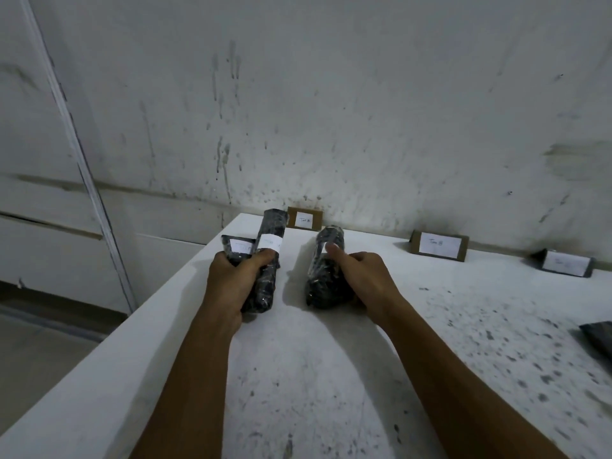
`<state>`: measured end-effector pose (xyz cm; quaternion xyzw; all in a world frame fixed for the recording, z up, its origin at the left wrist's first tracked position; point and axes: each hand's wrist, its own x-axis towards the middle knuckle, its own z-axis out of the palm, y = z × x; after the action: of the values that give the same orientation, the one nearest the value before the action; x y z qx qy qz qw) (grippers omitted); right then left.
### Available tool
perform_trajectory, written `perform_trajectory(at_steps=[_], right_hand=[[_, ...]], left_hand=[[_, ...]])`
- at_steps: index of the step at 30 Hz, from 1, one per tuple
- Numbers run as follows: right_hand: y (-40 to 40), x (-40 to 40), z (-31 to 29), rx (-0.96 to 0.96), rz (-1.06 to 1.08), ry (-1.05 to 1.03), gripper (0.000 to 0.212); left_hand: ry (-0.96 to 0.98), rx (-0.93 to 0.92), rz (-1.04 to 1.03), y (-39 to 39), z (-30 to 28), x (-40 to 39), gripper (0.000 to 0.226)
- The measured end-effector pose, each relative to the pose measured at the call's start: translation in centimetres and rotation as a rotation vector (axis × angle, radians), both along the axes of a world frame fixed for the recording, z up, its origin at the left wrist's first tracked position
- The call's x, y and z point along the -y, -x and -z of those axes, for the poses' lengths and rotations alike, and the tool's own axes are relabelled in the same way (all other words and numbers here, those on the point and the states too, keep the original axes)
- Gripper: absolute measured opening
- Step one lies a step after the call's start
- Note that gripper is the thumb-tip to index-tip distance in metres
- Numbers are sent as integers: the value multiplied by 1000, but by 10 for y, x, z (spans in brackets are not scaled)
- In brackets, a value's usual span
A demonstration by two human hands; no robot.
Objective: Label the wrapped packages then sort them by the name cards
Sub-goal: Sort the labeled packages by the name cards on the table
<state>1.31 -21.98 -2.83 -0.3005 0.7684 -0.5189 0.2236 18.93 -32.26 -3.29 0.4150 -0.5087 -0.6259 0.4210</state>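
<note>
**Labelled Packages Reach the First Name Card**

A person holds three dark wrapped packages over the far left corner of a white table (331, 376), just short of the leftmost name card (304, 219) propped against the stained wall (331, 94). The left hand (231, 279) has its fingers curled around two packages at once, a long one (270, 256) and a shorter one (236, 248) tucked to its left, with the thumb pressed across the long one below its label. The right hand (361, 276) grips the third package (326, 270) from the right side, thumb laid along the top and touching the white label there; its other fingers are hidden beneath the wrap.

Each package is a slim roll in glossy black film, crinkled and catching small glints, with a white paper label banded near its far end. The writing is too faint to read.

To sort well, each label should likely be read against the cards before release, as two more cards, a middle card (439, 245) and a right card (566, 265), stand farther right along the wall. Setting the packages down one at a time, labels up and directly in front of the matching card, would keep the groups apart. Another dark item (596, 339) lies at the right edge of the table.
</note>
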Motion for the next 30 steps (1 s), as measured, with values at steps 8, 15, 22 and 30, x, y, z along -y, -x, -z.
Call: perform_trajectory(at_steps=[8, 15, 22, 30], right_hand=[[5, 0, 3, 112, 99, 91, 38], [13, 5, 13, 100, 158, 106, 27], [15, 5, 17, 7, 153, 71, 35], [16, 5, 18, 0, 159, 75, 33]], left_hand=[[43, 59, -34, 3, -4, -9, 55], [96, 83, -41, 8, -4, -14, 51], [223, 203, -33, 25, -1, -24, 43], [170, 99, -213, 22, 7, -5, 25]])
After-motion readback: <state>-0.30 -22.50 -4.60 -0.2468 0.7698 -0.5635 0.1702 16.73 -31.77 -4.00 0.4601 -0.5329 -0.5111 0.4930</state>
